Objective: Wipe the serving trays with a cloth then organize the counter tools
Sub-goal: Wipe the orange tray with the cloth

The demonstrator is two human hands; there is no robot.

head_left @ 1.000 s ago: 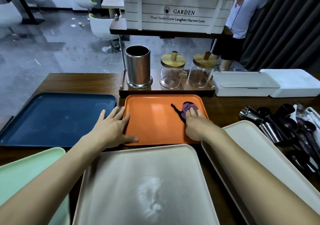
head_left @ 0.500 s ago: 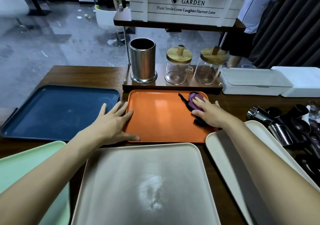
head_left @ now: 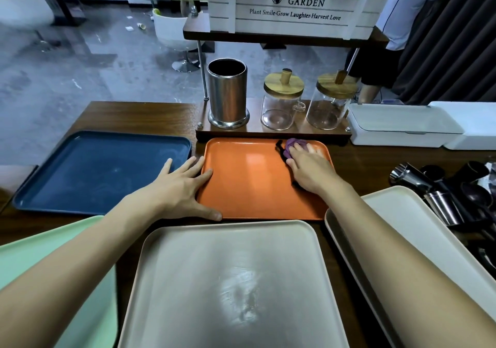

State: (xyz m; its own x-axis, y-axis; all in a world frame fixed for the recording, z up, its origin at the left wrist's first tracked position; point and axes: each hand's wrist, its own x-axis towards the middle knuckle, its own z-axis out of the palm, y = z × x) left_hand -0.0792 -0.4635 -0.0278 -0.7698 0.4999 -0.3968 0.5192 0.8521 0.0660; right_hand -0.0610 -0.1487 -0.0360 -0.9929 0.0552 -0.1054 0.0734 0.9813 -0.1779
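Note:
An orange tray (head_left: pixel 249 181) lies in the middle of the wooden counter. My right hand (head_left: pixel 308 170) presses a purple cloth (head_left: pixel 291 146) flat against the tray's far right corner, fingers straight over it. My left hand (head_left: pixel 182 189) rests flat on the tray's left edge, fingers spread and thumb along the near rim. Around it lie a dark blue tray (head_left: pixel 94 170), a mint green tray (head_left: pixel 53 240), a beige tray (head_left: pixel 228 280) and a cream tray (head_left: pixel 418 240). A heap of metal cups and dark scoops (head_left: pixel 451 194) lies at the right.
Behind the orange tray a wooden stand carries a steel cylinder (head_left: pixel 228 95) and two glass jars with wooden lids (head_left: pixel 283 100). Two white lidded boxes (head_left: pixel 402 125) sit at the back right. A person (head_left: pixel 402 12) stands beyond the counter.
My right hand has slid the purple cloth away from me toward the orange tray's far right corner. My left hand has stayed on the tray's left edge.

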